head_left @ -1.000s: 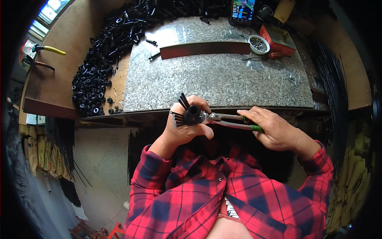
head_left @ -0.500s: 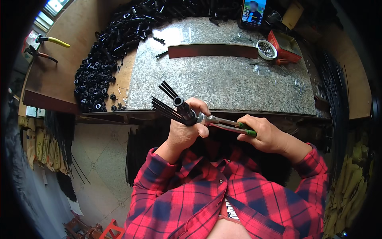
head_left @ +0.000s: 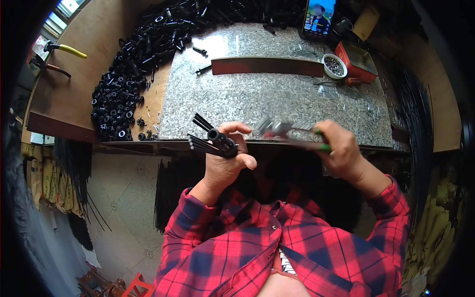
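Note:
My left hand [head_left: 223, 166] holds a black tubular umbrella runner [head_left: 225, 143] near the table's front edge, its open end tilted up and leftward. Thin black ribs [head_left: 204, 143] stick out from it to the left in two bunches. The thumb and forefinger stand apart on its right side, while the other fingers are mostly hidden behind. In my right hand [head_left: 341, 151] is a pair of pliers [head_left: 297, 134] with green grips, closed around by the fingers. The pliers' head is smeared by motion and sits to the right of the runner, apart from it.
A speckled stone slab [head_left: 277, 104] bears a dark strip [head_left: 267, 66], a white bowl [head_left: 334, 66] of small metal bits, and a red box [head_left: 356, 62]. Black plastic parts [head_left: 118, 99] are heaped left and behind. A phone [head_left: 319, 19] stands at the back; yellow-handled pliers [head_left: 69, 50] hang left.
The pliers have come away from the runner, and my right hand has moved up and right with them. My left hand has shifted slightly left and down, its thumb and forefinger now parted.

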Action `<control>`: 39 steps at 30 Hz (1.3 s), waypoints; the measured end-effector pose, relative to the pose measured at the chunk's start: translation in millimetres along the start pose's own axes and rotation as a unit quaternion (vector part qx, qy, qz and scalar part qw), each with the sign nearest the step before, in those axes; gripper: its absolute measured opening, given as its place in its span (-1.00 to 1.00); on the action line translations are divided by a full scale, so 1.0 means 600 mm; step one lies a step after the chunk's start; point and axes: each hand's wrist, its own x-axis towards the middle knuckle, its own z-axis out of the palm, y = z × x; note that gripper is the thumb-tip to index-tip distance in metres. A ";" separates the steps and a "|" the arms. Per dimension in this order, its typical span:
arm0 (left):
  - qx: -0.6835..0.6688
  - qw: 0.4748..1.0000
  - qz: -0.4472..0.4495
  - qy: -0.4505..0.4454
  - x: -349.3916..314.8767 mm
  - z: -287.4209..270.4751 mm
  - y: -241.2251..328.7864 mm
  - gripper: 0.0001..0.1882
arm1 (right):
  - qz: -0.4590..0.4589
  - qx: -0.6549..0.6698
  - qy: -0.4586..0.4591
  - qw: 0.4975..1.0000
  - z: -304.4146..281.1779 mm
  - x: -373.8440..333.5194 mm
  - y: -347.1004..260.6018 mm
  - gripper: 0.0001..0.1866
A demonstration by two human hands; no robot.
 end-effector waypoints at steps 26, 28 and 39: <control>0.013 0.999 0.028 0.014 -0.023 0.022 0.025 -0.19 | 0.265 -0.269 -0.130 0.917 -0.063 0.180 0.215 -0.80; 0.014 0.999 0.027 0.015 -0.022 0.023 0.024 -0.18 | 0.267 -0.263 -0.125 0.919 -0.066 0.181 0.211 -0.77; 0.024 0.999 0.014 0.025 -0.019 0.031 0.023 -0.18 | 0.267 -0.202 0.001 0.942 -0.068 0.159 0.201 -0.77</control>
